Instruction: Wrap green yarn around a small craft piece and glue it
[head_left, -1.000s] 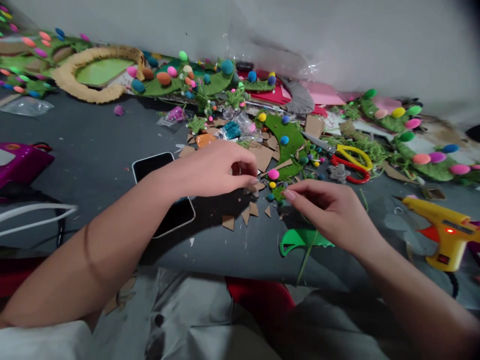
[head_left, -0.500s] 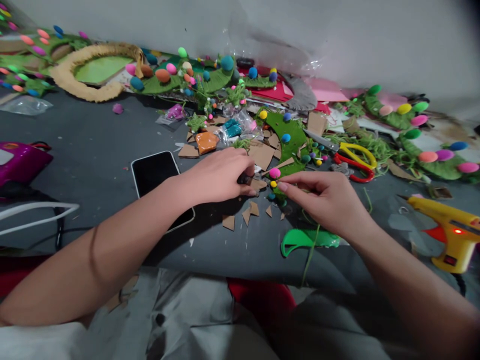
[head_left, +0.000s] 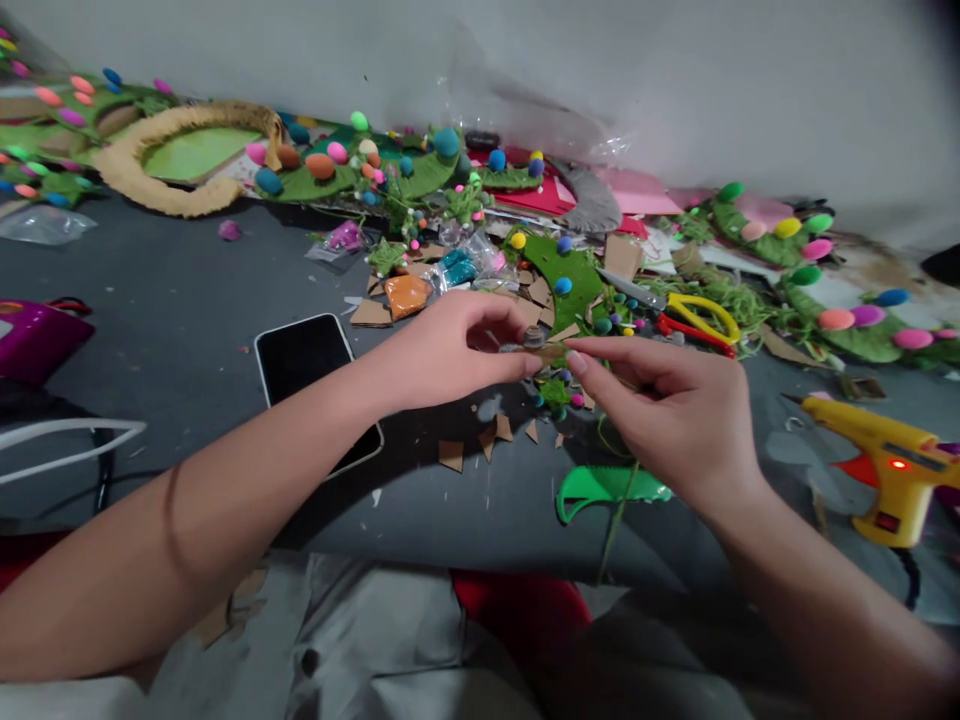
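Note:
My left hand [head_left: 457, 345] is closed in a pinch on a small brown piece of cardboard [head_left: 553, 353]. A little grey item [head_left: 533, 337] shows by its fingertips; its kind is unclear. My right hand [head_left: 675, 410] pinches the right end of the same cardboard, thumb and forefinger together. Just below the fingertips lies a green leafy bit [head_left: 556, 392] with small coloured balls around it. Behind the hands rests a green crescent [head_left: 570, 280] with yellow and blue balls on it. A phone [head_left: 304, 360] lies partly under my left forearm.
Scissors [head_left: 701, 312] with yellow and red handles lie beyond my right hand. A yellow glue gun [head_left: 892, 455], its light red, is at the right. A green plastic cutter-like piece [head_left: 611, 488] lies near the front edge. Cardboard scraps [head_left: 451, 456] are scattered; decorated wreaths [head_left: 187, 120] line the wall.
My hands have come together, the cardboard now lifted between their fingertips. The right fingers have left the yellow ball they were beside. The view has shifted slightly.

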